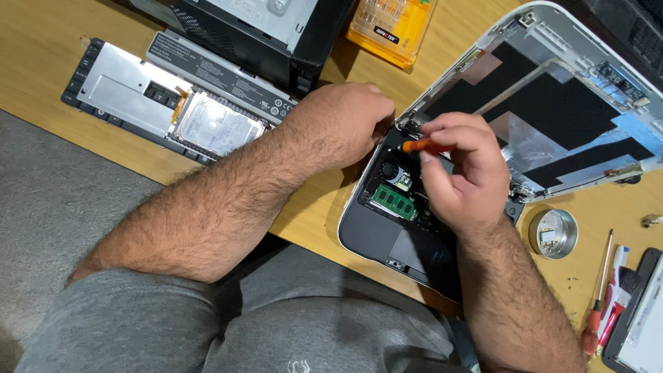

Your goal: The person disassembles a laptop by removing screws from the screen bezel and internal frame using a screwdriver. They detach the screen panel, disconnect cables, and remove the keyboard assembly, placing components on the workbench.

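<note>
I am holding a small orange-handled screwdriver [423, 146] in my right hand [461, 166], fingers and thumb pinched together around its handle, the tip pointing toward my left hand. My left hand [343, 123] is curling shut, knuckles up, at the hinge corner of the opened laptop [552, 103]; whether it is gripping anything there I cannot tell, since the fingertips are tucked out of sight. The screwdriver is sitting between my two hands, right over the laptop's exposed insides.

Just below my right hand a green memory module [394, 202] is lying in its slot, with a small round fan [391, 169] beside it, close under my left hand. The laptop's stripped lid, white-rimmed with black and silver foil, is spreading out beyond my right hand.

To the outer side of my left forearm, on the wooden counter [41, 55], a keyboard turned face down [117, 86] is lying with a hard drive [215, 126] on top and a long battery [221, 74] alongside. Beyond my left hand a yellow bit case [392, 27] is resting. To the outer side of my right wrist a small round metal tin [554, 233] is holding screws, and further out a red-handled screwdriver [598, 297] is lying on the counter.
</note>
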